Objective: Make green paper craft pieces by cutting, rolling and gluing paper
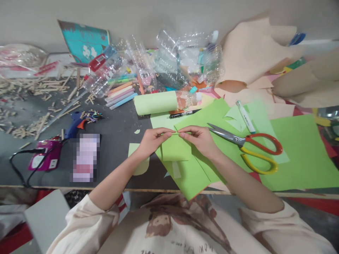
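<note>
Between both hands is a small piece of bright green paper (177, 150), its far edge pinched and seemingly folded over. My left hand (155, 139) grips that edge from the left, thumb against forefinger. From the other side my right hand (197, 137) pinches the same edge, the fingertips of both hands almost meeting. Beneath lie larger green sheets (190, 187). Right of my right hand rest large scissors (239, 140) with one red and one yellow handle, blades slightly apart. Beyond my hands, a plastic bottle (185, 100) wrapped in pale green paper lies on its side near a black pen (182, 114).
A blue glue gun (74, 123), a blurred-out phone (85, 157) and a purple box (47, 155) with a black cord lie at left. Wooden stick pieces (31, 88) cover the far left. Clear bottles (169, 56) and brown paper (251, 53) fill the back. A marker (245, 116) lies right.
</note>
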The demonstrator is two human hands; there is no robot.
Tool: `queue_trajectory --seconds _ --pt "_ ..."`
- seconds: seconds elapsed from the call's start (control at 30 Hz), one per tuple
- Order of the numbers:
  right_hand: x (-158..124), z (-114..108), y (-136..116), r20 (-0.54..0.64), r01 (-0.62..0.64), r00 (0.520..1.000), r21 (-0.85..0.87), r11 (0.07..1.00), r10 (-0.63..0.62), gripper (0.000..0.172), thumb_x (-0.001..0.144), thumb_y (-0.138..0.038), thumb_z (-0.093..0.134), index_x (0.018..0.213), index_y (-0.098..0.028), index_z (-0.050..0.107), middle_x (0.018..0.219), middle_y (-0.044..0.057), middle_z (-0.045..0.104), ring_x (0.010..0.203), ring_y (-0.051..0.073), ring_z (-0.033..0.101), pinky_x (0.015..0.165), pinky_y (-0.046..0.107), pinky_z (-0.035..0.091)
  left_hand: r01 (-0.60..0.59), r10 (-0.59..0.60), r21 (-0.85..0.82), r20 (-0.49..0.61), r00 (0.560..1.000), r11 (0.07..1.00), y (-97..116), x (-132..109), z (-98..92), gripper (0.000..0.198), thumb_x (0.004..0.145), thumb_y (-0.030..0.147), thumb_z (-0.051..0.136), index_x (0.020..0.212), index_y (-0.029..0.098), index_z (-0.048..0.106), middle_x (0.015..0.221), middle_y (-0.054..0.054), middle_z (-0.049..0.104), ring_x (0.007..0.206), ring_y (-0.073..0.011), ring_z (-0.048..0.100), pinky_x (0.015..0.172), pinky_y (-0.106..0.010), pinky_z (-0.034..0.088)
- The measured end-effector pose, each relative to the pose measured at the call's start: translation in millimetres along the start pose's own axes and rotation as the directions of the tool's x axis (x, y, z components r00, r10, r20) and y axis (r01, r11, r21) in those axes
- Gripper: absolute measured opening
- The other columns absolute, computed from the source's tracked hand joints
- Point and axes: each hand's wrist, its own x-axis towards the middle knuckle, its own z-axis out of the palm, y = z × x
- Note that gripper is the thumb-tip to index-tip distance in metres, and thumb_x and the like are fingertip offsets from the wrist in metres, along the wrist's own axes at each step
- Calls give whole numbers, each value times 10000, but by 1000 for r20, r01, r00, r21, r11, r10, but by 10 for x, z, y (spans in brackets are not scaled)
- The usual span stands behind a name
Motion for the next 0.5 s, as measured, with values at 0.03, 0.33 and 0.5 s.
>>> queue_trajectory --seconds 0.03,0.33,0.5 --pt "1 0 -5 1 4 1000 5 1000 -4 157 644 -366 795 726 -234 780 726 26 747 642 147 626 625 297 491 4 -4 -6 -4 1000 1000 -3 -1 0 334 786 485 656 880 189 778 901 -55 779 817 -195 695 731 -266 517" --pt "13 -14 3 14 -29 1000 44 999 28 194 606 -373 825 720 -225 775 710 24 738 624 140 619 624 304 505 0 -3 -59 -53 999 998 -6 -24 24 286 743 419 707 887 187 789 878 -65 781 738 -179 687 658 -260 524" --pt "7 -18 -8 23 -44 999 66 997 43 303 628 -408 819 869 -234 764 802 26 738 703 142 642 650 284 505 -42 39 -36 -82 996 998 -11 -42 26 250 767 399 694 887 201 788 902 -61 781 757 -187 704 670 -271 543"
